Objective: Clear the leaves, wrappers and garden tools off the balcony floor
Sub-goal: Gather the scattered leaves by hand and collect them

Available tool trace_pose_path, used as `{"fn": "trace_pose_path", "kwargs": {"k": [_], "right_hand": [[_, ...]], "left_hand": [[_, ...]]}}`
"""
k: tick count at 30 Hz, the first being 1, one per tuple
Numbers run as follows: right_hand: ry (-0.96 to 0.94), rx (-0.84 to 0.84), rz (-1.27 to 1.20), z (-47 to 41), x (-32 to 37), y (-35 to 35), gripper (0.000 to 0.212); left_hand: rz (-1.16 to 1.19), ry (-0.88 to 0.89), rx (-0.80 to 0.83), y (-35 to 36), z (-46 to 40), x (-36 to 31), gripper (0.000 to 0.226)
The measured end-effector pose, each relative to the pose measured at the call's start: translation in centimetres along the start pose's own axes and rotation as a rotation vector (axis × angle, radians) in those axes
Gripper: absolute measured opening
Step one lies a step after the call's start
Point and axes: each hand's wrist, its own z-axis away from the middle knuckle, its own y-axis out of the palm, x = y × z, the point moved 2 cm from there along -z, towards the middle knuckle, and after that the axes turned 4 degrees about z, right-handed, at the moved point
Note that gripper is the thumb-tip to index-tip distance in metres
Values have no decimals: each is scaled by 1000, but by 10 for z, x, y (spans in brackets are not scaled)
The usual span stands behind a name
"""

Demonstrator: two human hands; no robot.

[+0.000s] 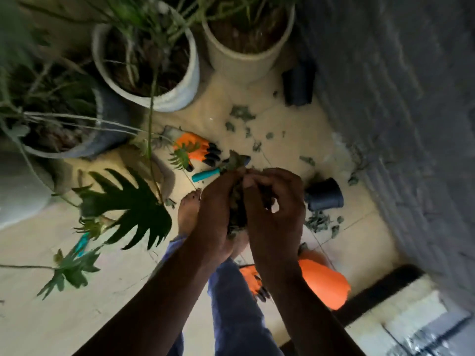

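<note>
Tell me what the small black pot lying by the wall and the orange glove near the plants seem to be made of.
Black pot: probably thin plastic, matte, with a smooth, even wall. Orange glove: likely knit fabric with an orange rubbery coating and black claw-like tips, probably hard plastic. Blur leaves both uncertain.

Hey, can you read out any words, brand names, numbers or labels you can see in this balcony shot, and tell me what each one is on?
None can be read. The orange glove, teal tool handle, black nursery pots and white planters show no print, and the frame is dim and motion-blurred.
</note>
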Motion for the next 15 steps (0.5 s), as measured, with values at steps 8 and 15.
{"fn": "trace_pose_path", "kwargs": {"k": [8,15], "right_hand": [[-1,398,-53,14,47,12,28],[39,642,-3,43,-9,56,18]], "left_hand": [[41,127,25,-25,58,-13,30],[160,40,-72,-119,70,-7,20]]}}
